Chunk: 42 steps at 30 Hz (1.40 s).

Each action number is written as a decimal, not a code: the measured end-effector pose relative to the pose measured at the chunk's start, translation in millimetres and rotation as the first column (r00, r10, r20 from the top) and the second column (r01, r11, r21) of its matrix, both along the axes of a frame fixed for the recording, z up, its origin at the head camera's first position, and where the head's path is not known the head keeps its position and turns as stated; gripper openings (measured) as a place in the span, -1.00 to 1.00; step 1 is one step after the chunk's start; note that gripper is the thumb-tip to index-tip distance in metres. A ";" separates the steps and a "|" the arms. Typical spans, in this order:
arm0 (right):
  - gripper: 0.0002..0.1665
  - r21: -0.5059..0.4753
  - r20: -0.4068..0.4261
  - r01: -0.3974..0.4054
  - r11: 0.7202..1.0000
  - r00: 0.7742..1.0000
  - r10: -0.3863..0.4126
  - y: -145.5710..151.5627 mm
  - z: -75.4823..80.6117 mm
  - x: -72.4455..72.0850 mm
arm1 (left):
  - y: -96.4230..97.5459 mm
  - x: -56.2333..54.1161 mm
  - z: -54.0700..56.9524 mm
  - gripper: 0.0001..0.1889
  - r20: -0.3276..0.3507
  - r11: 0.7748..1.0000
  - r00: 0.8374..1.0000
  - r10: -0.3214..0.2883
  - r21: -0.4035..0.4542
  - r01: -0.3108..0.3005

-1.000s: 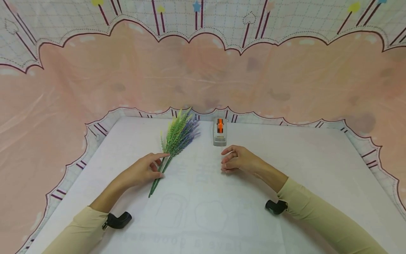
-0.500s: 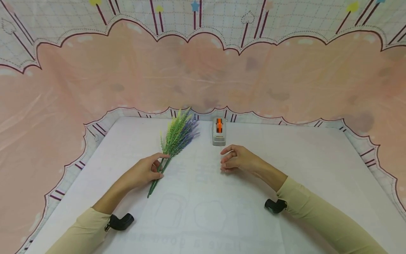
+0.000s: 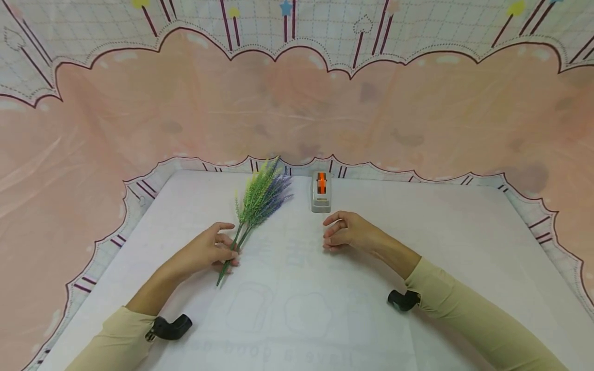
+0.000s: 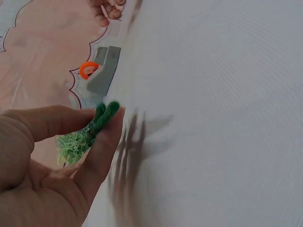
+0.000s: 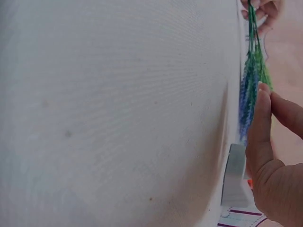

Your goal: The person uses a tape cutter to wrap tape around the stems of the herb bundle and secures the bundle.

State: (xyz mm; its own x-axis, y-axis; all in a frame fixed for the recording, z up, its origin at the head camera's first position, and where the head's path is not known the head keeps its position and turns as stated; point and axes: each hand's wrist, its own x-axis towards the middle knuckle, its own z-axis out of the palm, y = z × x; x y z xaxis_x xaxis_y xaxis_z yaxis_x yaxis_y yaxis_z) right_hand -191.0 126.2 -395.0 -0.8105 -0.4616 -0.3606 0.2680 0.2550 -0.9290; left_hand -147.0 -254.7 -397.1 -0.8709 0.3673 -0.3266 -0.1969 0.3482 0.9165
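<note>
The person's left hand (image 3: 206, 250), left of centre in the head view, pinches the green stems (image 4: 105, 117) of a bunch of flowers (image 3: 264, 193) between thumb and fingers. The bunch slants up and to the right, its yellow-green and purple heads near the far edge of the white table (image 3: 464, 247). The right hand (image 3: 355, 233), right of centre, holds nothing; its fingers are loosely bent, with a narrow gap to the thumb. Just above its fingertips in that view stands a grey tape dispenser (image 3: 321, 203) with an orange reel (image 3: 322, 183), to the right of the flowers and apart from them. A pink patterned cloth (image 3: 297, 113) fills the upper part of the frame.
</note>
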 end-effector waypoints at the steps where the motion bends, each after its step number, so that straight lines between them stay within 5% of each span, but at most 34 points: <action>1: -0.40 0.001 0.000 0.000 1.000 1.000 0.000 0.1 0.0 0.0 | -1.2 0.0 -0.8 -0.17 0.021 1.000 1.000 -0.016 0.026 0.016; 7: -0.39 0.017 0.004 0.002 1.000 1.000 -0.002 0.6 0.3 0.4 | -7.1 -0.4 -4.3 -0.21 0.066 0.991 0.992 -0.112 0.083 0.106; 21: -0.40 0.021 0.006 0.005 1.000 1.000 -0.005 0.2 0.7 0.7 | -5.5 2.2 -2.7 -0.37 0.056 0.990 0.991 -0.124 0.080 0.120; 42: -0.42 -0.046 -0.015 -0.021 0.999 1.000 0.020 1.1 -2.4 -0.3 | 27.4 -9.7 9.8 -0.52 -0.069 0.965 0.963 -0.262 -0.006 0.262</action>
State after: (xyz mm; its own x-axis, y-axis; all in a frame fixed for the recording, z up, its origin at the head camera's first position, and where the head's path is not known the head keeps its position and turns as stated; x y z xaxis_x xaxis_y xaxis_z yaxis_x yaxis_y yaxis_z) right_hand -191.3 127.3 -397.4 -0.8056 -0.4942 -0.3267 0.2495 0.2172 -0.9437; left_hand -156.7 -227.3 -387.2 -0.7644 0.5866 -0.2675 -0.0354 0.3761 0.9259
